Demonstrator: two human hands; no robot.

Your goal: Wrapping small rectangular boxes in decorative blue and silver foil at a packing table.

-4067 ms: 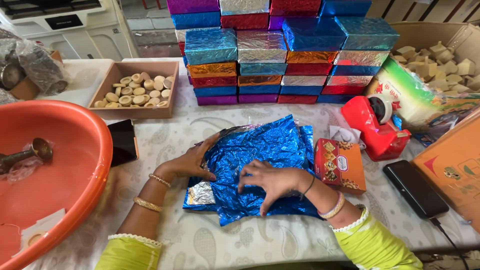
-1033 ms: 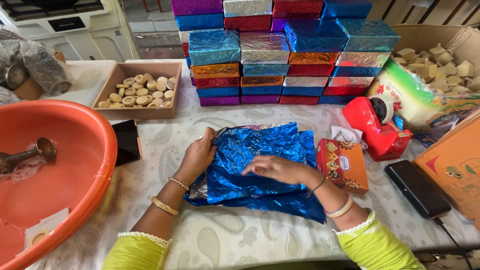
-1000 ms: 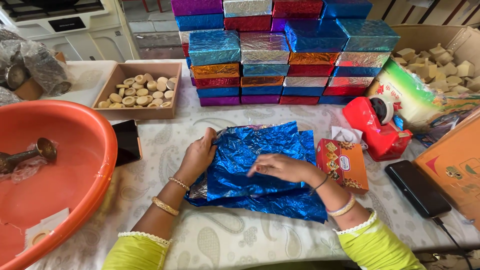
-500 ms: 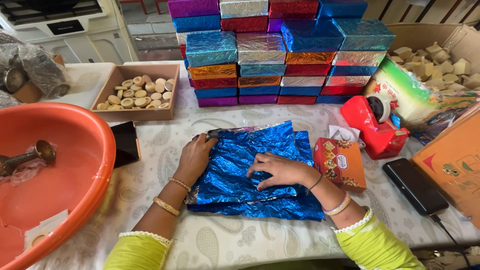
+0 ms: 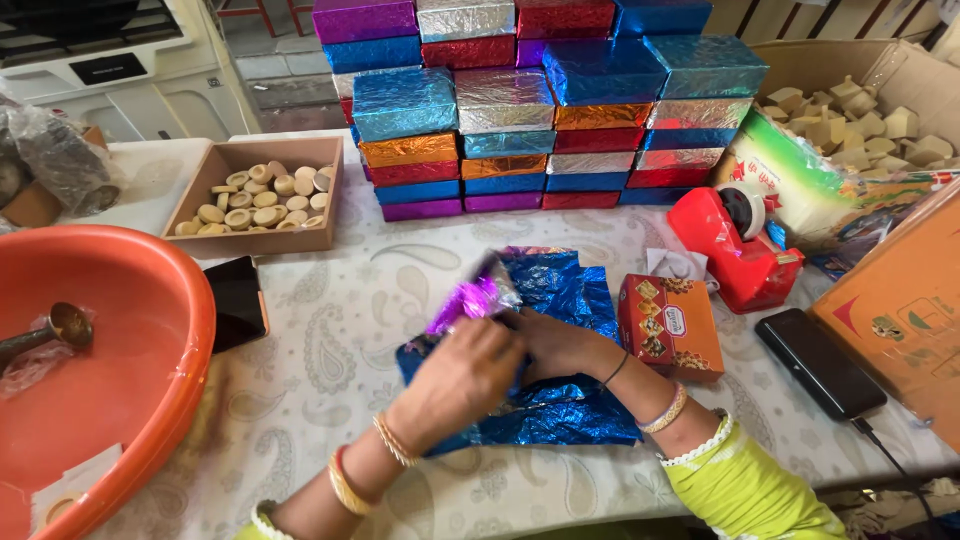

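At frame centre, both hands, left [image 5: 455, 385] and right [image 5: 545, 345], close on the blue foil sheet [image 5: 560, 400], folding it; wrapping looks half done, ends unsealed. Finished foil-wrapped boxes [image 5: 540, 110] stack above.

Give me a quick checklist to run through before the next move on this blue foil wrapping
1. Blue foil sheet lies flat on the table: not ok, crumpled and lifted.
2. Left hand on the foil: ok.
3. Right hand on the foil: ok, partly hidden by the left.
4. Purple foil flap folded down: not ok, sticking up.
5. Red tape dispenser near the right hand: ok, beyond the orange printed box.
6. Box fully inside the foil: cannot tell.
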